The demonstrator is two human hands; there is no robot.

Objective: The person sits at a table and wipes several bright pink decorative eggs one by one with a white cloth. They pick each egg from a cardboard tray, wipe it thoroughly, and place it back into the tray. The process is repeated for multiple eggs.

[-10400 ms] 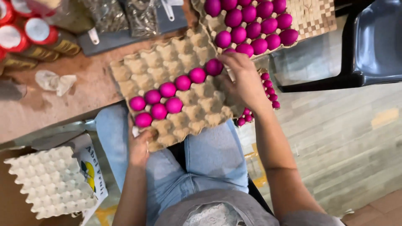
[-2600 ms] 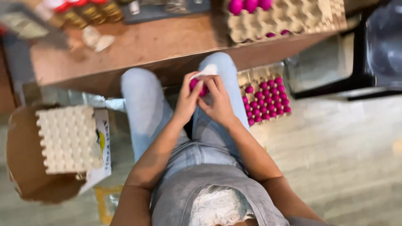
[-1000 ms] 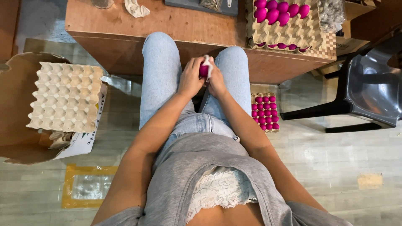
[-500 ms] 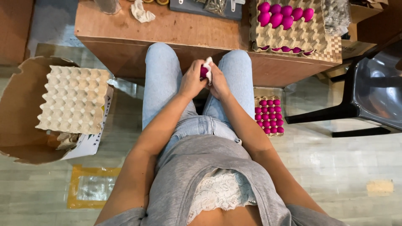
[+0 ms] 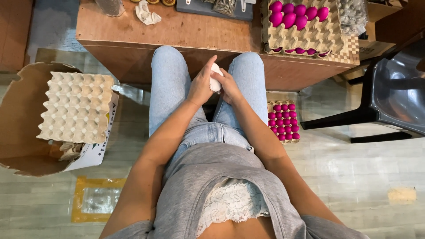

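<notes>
Head view, looking straight down on a seated person. Both hands meet above the knees, just in front of the wooden table (image 5: 177, 33). The left hand (image 5: 201, 86) and the right hand (image 5: 230, 86) are pressed together around a white cloth (image 5: 216, 79); the fingers of each close over it, and only a small patch of the cloth shows between them. Whether an egg sits inside the cloth cannot be told, since the hands cover it.

Progress, as judged from the layout: on the table's right end, a cardboard tray (image 5: 310, 35) carries one partial cluster of pink eggs (image 5: 296, 13) at its far side, with most cups bare. Below the table's right edge, on the floor beside the right leg, a second tray of pink eggs (image 5: 283, 121) stands nearly full. So most of the loading appears left to do.

Left of the table, a stack of bare egg trays (image 5: 77, 106) rests on an open cardboard box (image 5: 17, 132). Right of it stands a dark chair (image 5: 389, 97), cut off by the frame. Items along the table's far edge are cropped and unclear.
</notes>
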